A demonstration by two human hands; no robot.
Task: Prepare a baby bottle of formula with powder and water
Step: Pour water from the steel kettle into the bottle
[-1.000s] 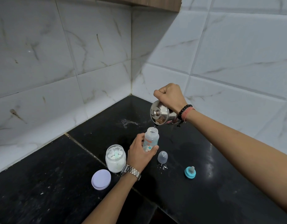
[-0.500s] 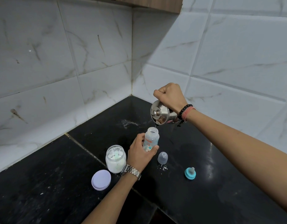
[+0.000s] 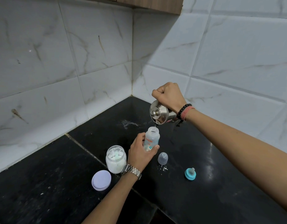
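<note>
A flat round lilac lid [image 3: 101,180] is lying nearest on the glossy black stone table [image 3: 50,183], just beside a stubby clear jar [image 3: 115,159] holding white powder and a pale scoop. To the right, a teal ring with a soft nipple [image 3: 190,173] and a clear domed cap [image 3: 162,158] are sitting apart, a few white specks scattered by the cap. The left hand [image 3: 140,153], a metal watch [image 3: 131,171] on its wrist, is gripping the open, printed plastic bottle [image 3: 152,139] standing on the table. Above it, the right hand [image 3: 169,96] is clenching round a tilted shiny steel kettle [image 3: 161,114], spout just over the bottle's mouth. Marbled white tiles [image 3: 75,54] are rising behind.
</note>
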